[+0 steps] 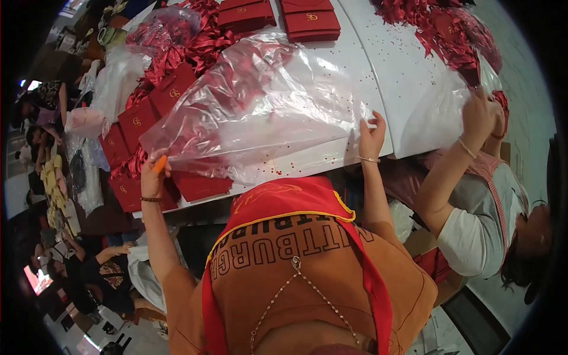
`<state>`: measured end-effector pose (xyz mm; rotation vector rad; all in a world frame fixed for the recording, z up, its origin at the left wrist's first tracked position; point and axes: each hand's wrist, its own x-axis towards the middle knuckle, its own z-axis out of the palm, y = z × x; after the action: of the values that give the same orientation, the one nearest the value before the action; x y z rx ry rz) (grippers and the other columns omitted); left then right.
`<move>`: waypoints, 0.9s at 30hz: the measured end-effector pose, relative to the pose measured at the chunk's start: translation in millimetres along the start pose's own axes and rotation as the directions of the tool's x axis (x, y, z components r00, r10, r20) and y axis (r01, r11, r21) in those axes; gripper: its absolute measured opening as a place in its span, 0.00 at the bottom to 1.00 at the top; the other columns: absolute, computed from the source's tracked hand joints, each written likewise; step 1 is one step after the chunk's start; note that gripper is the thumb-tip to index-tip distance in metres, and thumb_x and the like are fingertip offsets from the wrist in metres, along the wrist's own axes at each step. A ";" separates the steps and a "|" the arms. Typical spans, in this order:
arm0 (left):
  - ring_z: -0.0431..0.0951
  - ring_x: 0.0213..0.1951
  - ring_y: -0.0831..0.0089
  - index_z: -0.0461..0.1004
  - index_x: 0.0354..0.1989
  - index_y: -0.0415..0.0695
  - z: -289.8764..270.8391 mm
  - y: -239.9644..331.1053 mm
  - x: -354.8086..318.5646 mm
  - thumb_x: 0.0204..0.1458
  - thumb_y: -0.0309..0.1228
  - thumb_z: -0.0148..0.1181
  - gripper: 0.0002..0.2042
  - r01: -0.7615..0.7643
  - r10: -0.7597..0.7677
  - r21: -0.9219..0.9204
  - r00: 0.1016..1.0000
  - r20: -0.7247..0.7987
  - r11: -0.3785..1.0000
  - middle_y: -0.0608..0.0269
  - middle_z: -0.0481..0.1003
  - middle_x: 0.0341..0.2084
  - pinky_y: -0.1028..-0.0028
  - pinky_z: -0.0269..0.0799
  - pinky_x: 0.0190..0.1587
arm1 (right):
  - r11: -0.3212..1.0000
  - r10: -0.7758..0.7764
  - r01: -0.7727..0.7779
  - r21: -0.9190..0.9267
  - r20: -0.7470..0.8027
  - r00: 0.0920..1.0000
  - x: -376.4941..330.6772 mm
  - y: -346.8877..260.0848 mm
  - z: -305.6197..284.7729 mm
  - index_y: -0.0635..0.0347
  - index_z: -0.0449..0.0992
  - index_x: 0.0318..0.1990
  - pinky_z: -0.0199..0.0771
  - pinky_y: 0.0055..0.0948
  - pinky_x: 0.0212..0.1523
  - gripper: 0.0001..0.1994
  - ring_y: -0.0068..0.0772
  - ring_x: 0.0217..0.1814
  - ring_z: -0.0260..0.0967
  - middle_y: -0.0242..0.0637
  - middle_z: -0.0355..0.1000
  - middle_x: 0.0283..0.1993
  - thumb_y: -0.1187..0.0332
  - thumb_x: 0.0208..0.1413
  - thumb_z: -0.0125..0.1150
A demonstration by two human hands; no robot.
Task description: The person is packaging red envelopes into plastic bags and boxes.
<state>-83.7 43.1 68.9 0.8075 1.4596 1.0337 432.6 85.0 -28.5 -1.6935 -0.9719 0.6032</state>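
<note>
A large clear plastic bag is spread wide between my two hands, wrinkled and shiny, over the white table. My left hand pinches its left corner; an orange finger cover shows on one finger. At the bag's right edge, my right hand has its fingers curled in on the plastic. Small red bits lie on the table beneath and beside the bag's near edge. Stacked red gift bags with gold lettering stand at the left, partly behind the plastic near my left hand.
Red boxes and heaps of red ribbon lie at the far side of the table. On the right a co-worker's hands hold red ribbon over another clear bag. More people and goods fill the left.
</note>
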 end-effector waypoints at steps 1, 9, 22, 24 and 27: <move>0.63 0.18 0.84 0.69 0.39 0.39 9.7 5.5 2.2 0.50 0.27 0.51 0.09 -0.009 0.009 0.013 1.000 -0.026 1.000 0.70 0.66 0.18 0.86 0.57 0.21 | 0.982 -0.179 0.179 -0.068 0.001 0.984 0.4 -14.2 5.7 0.63 0.66 0.45 0.59 0.18 0.24 0.17 0.18 0.23 0.55 0.30 0.62 0.26 0.72 0.45 0.57; 0.64 0.21 0.85 0.73 0.27 0.40 129.2 53.4 16.5 0.46 0.28 0.56 0.05 -0.223 0.211 0.048 0.960 0.183 0.974 0.71 0.68 0.19 0.84 0.57 0.24 | 0.928 -0.325 0.054 0.369 0.730 0.601 -55.3 -133.3 104.0 0.61 0.69 0.44 0.63 0.15 0.27 0.13 0.15 0.26 0.62 0.29 0.67 0.33 0.66 0.51 0.55; 0.66 0.26 0.86 0.68 0.24 0.41 163.6 51.4 23.7 0.41 0.22 0.60 0.05 -0.294 0.243 0.066 0.879 0.409 0.954 0.72 0.68 0.21 0.83 0.62 0.30 | 0.774 -0.044 -0.607 0.182 0.971 0.235 -55.4 -187.6 134.7 0.56 0.66 0.31 0.72 0.23 0.25 0.07 0.22 0.28 0.68 0.29 0.66 0.28 0.65 0.50 0.55; 0.66 0.26 0.86 0.70 0.27 0.42 164.7 52.8 22.6 0.44 0.25 0.57 0.04 -0.318 0.273 0.033 0.859 0.432 0.948 0.73 0.68 0.21 0.85 0.61 0.30 | 0.722 -0.027 -0.667 0.183 0.971 0.237 -55.4 -188.4 132.1 0.56 0.66 0.31 0.73 0.23 0.26 0.07 0.22 0.28 0.68 0.29 0.66 0.28 0.65 0.50 0.55; 0.68 0.29 0.85 0.70 0.31 0.42 157.8 50.6 26.7 0.49 0.28 0.53 0.04 -0.218 0.220 -0.052 0.887 0.407 0.975 0.72 0.69 0.24 0.85 0.62 0.32 | 0.646 -0.006 -0.728 0.230 0.955 0.297 -53.1 -183.2 130.7 0.55 0.67 0.30 0.72 0.22 0.25 0.07 0.22 0.28 0.68 0.28 0.66 0.27 0.65 0.50 0.56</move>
<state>64.8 112.1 105.5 1.1320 1.0210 0.9597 244.9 133.5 97.5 -0.7880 -0.8237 2.1646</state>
